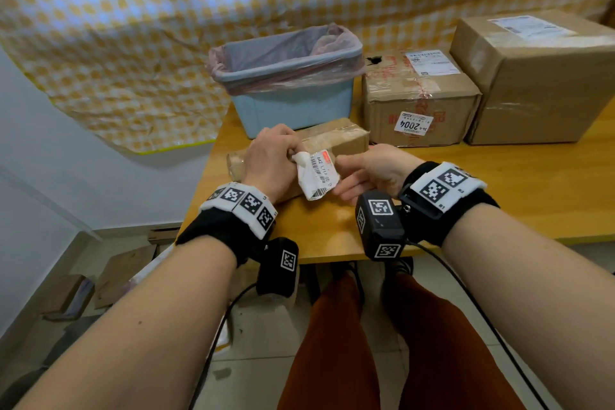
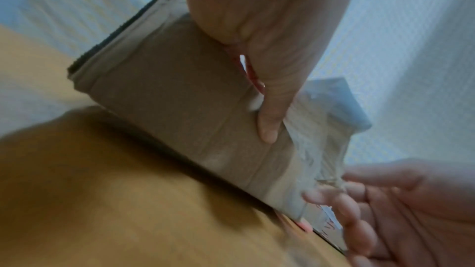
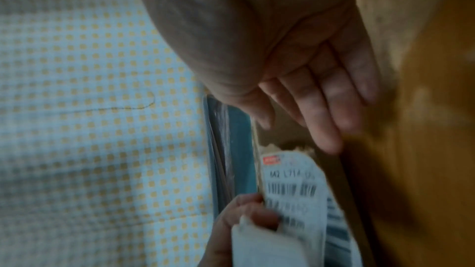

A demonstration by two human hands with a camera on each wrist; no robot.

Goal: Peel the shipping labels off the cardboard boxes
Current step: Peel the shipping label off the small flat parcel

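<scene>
A small brown cardboard box (image 1: 336,140) lies on the wooden table (image 1: 499,196) in front of me. My left hand (image 1: 294,156) pinches the upper left corner of a crumpled white shipping label (image 1: 317,173) with barcodes, lifted off the box's near side. My right hand (image 1: 342,178) is beside the label's right edge, fingers straight, holding nothing. In the left wrist view the left hand (image 2: 267,109) is over the box (image 2: 180,98), and the label's blank back (image 2: 321,139) shows. The right wrist view shows the right hand (image 3: 303,121) above the label (image 3: 293,186).
A light blue bin (image 1: 293,103) with a pink liner stands behind the small box. To its right sit a medium box (image 1: 419,100) and a large box (image 1: 539,76), each bearing white labels. A checkered cloth hangs behind. The table's front edge is near my wrists.
</scene>
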